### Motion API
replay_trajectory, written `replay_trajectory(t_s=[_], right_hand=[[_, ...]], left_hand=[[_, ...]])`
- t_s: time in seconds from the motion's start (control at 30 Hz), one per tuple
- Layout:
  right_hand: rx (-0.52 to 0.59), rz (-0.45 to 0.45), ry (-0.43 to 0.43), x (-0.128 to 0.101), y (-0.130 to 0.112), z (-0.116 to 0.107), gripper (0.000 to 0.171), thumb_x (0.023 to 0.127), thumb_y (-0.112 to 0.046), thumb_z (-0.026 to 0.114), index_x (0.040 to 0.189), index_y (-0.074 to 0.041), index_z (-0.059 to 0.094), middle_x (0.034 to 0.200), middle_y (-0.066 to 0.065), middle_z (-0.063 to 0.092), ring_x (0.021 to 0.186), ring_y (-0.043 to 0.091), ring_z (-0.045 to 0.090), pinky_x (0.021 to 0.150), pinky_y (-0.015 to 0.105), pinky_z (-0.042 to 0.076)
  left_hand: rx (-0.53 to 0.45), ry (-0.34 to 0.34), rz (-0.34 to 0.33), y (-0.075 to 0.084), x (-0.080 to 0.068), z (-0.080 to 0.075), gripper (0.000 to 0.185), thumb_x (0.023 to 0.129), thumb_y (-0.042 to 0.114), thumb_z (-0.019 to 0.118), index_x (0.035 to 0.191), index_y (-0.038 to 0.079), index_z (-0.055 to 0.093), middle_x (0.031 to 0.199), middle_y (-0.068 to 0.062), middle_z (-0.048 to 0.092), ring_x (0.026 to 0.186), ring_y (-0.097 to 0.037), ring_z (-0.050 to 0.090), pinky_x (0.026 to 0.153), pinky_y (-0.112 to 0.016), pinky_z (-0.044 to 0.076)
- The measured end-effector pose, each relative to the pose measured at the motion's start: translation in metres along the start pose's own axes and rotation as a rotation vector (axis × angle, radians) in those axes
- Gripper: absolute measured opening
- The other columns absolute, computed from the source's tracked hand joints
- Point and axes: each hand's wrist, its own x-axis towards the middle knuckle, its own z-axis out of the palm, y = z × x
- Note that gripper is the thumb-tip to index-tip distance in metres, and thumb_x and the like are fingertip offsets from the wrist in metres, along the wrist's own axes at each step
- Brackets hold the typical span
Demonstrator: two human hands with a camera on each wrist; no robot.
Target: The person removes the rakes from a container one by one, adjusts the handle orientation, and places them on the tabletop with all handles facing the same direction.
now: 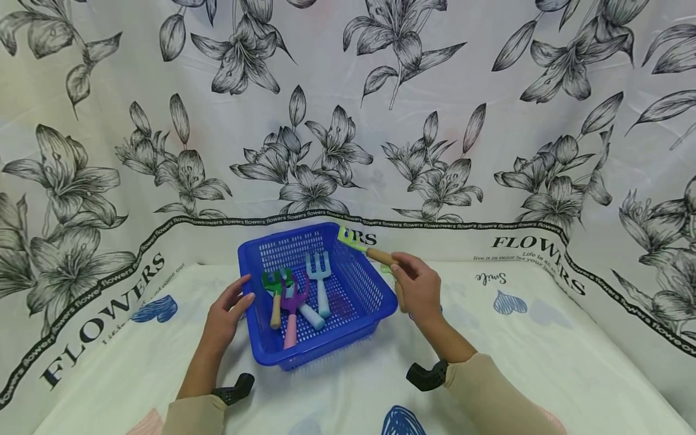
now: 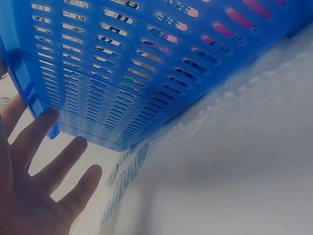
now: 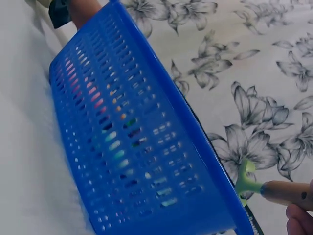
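A blue plastic basket (image 1: 321,353) with slotted sides stands in front of me. My left hand (image 1: 225,311) grips its left rim, the other fingers spread along the outside wall in the left wrist view. My right hand (image 1: 418,284) pinches the wooden handle of a small light-green garden fork (image 1: 353,240), whose head overlaps the basket's right rim. Inside the basket lie a pale blue fork (image 1: 319,275), a green fork with a wooden handle (image 1: 276,302), a purple fork with a pink handle (image 1: 292,308), and another pale blue handle (image 1: 312,315) beneath them.
Behind my right hand, another wooden-handled tool (image 1: 400,297) with a green part lies beside the basket, mostly hidden. A white cloth (image 1: 337,402) with heart prints covers the table. A flower-printed curtain (image 1: 348,151) rises at the back and sides.
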Motion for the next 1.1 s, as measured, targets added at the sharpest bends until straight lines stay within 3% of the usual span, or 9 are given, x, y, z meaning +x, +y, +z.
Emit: replay_trajectory(t_s=[0.3, 0.73, 1.1], right_hand=[[-0.071, 0.108, -0.010, -0.003, 0.017, -0.029, 0.026, 0.093, -0.009, 0.067, 0.119, -0.007, 0.069, 0.116, 0.009, 0.067, 0.101, 0.023, 0.066, 0.079, 0.017, 0.052], [-0.253, 0.168, 0.013, -0.017, 0.050, -0.070, 0.023, 0.092, -0.009, 0.067, 0.115, -0.008, 0.069, 0.111, 0.011, 0.067, 0.095, 0.024, 0.065, 0.072, 0.008, 0.048], [-0.375, 0.062, 0.025, -0.020, 0.071, -0.102, 0.023, 0.088, -0.003, 0.071, 0.110, -0.004, 0.071, 0.104, 0.014, 0.070, 0.089, 0.026, 0.066, 0.065, 0.008, 0.046]], left_hand=[[-0.022, -0.006, 0.000, 0.002, 0.002, -0.001, 0.062, 0.097, 0.044, 0.055, 0.152, 0.021, 0.036, 0.156, -0.013, 0.030, 0.139, -0.042, 0.030, 0.103, -0.065, 0.030], [-0.008, 0.002, -0.002, 0.000, 0.002, -0.001, 0.061, 0.097, 0.045, 0.055, 0.151, 0.023, 0.037, 0.155, -0.012, 0.031, 0.138, -0.042, 0.032, 0.103, -0.065, 0.030], [0.006, 0.005, 0.002, -0.002, 0.001, 0.000, 0.064, 0.096, 0.050, 0.054, 0.151, 0.023, 0.037, 0.156, -0.011, 0.030, 0.138, -0.042, 0.031, 0.102, -0.066, 0.031]])
